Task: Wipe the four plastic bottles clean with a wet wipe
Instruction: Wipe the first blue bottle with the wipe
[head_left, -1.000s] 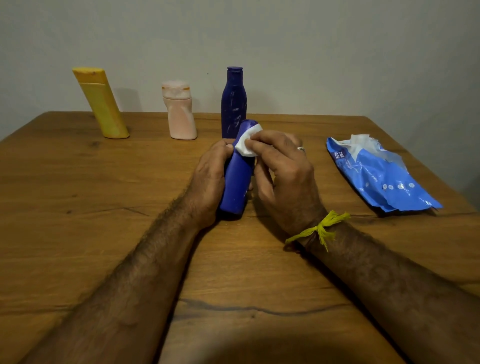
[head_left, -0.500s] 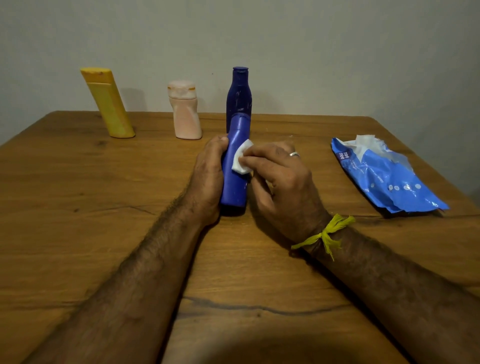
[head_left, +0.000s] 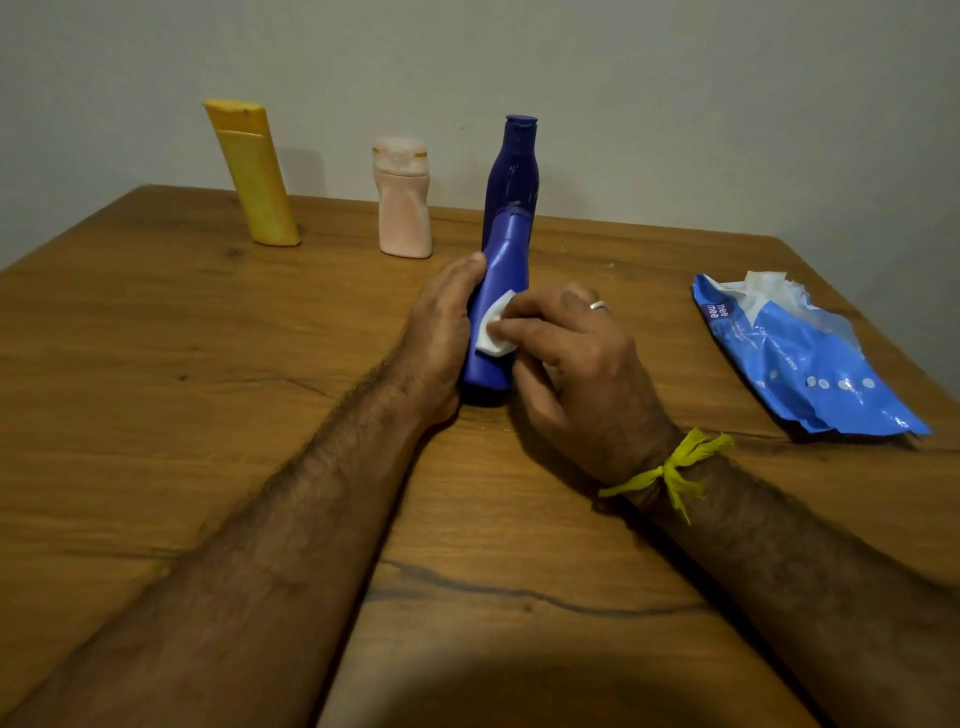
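At the centre of the frame the blue bottle (head_left: 496, 306) stands upright with its base on the wooden table (head_left: 156, 364). Your left hand (head_left: 441, 338) curls around its left side and steadies it, while your right hand (head_left: 571, 353) pinches a small folded wet wipe (head_left: 496, 330) against the bottle's front, about halfway up.

To do this stroke well, keep the left grip firm and low so the bottle does not tip, press the wipe flat, and work it along the full height. Turn the bottle a little between strokes so the back and the shoulder under the cap get covered too. How much of the far side is already clean you cannot tell from here, since it faces away.

Count four bottles in all: the one you hold, a darker blue bottle (head_left: 514, 166) directly behind it in the upper middle, a pale pink bottle (head_left: 402, 200) to its left, and a yellow bottle (head_left: 252, 174) leaning in the upper left. There is one wipe in use and one blue wipe packet (head_left: 810, 364) at the right, open, with white material showing at its top.
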